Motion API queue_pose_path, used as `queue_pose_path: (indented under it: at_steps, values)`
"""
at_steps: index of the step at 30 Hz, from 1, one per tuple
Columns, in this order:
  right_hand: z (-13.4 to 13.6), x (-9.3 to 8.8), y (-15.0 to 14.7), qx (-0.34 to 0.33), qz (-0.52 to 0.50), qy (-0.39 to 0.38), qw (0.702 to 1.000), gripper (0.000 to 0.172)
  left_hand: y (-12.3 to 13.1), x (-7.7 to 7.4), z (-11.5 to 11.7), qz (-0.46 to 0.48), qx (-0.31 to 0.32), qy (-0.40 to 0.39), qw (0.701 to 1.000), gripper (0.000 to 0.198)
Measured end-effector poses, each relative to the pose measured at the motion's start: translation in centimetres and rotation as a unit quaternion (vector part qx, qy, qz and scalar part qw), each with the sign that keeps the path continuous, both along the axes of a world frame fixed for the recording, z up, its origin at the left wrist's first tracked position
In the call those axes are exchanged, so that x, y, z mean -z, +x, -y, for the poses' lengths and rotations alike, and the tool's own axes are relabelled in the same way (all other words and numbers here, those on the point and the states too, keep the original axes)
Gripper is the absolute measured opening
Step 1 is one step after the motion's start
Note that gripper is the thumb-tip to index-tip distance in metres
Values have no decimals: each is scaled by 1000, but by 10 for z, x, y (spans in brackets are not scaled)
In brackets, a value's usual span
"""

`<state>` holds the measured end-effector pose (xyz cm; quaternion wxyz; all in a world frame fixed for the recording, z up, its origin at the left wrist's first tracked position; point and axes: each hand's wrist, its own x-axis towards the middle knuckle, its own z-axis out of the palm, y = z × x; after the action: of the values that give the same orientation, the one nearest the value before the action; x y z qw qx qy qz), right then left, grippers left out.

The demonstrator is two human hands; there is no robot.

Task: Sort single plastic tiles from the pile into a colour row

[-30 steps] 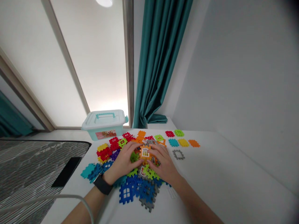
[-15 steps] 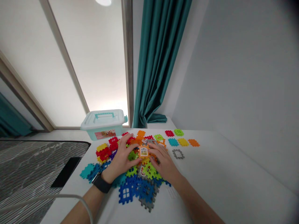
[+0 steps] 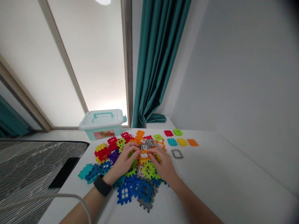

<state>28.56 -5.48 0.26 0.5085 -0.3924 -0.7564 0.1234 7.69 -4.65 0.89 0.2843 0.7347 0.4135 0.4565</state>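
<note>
Between my two hands is an orange interlocking tile with a white window insert (image 3: 144,155), tilted so that it looks foreshortened. My left hand (image 3: 126,158) pinches its left edge between thumb and fingers. My right hand (image 3: 162,161) grips the right edge the same way. Beneath and around them lies a pile of interlocking plastic tiles. Lime green tiles (image 3: 149,169) are just in front of the hands, and blue tiles (image 3: 125,193) lie nearest me. A grey tile with a white window (image 3: 144,147) sits just beyond the held tile.
Right of the pile, a grey frame tile (image 3: 177,154) lies below loose tiles, among them a yellow one (image 3: 182,142) and an orange one (image 3: 192,142). A lidded storage box (image 3: 102,124) stands at the back left. A black flat object (image 3: 64,172) is by the table's left edge.
The held orange tile has tipped from facing me to a flatter angle. My left fingers have drawn in and lowered, showing more lime and red tiles behind them.
</note>
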Motion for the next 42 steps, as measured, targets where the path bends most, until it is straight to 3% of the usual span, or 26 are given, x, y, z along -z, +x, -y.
queue_pose_path:
  at_steps: [4, 11, 15, 22, 31, 35, 38, 42]
  values:
    - [-1, 2, -2, 13, -61, -89, 994, 14, 1, -1, 0, 9, -17, 1, 1000, 15]
    - [-2, 9, -9, 8, -147, -158, 977, 16, 0, -3, 1, 15, -21, -18, 1000, 20]
    - [0, 6, -9, -9, -133, -135, 982, 18, -2, -5, -2, 48, -31, -43, 997, 26]
    - [9, -7, -2, -65, 7, -72, 995, 29, -5, -10, -1, 62, -36, -55, 996, 25]
    - [11, 1, -6, -75, 12, -92, 993, 42, -4, -8, -3, 63, -48, -51, 996, 26]
    - [9, 1, -5, -73, -2, -111, 991, 42, -5, -9, -2, 38, -42, -17, 998, 25]
    - [8, -1, -4, -74, -36, -141, 987, 39, -9, -11, 2, -40, -41, 60, 997, 19]
    - [5, -2, -2, -83, -86, -195, 974, 37, -14, -10, 5, -165, -56, 171, 970, 51]
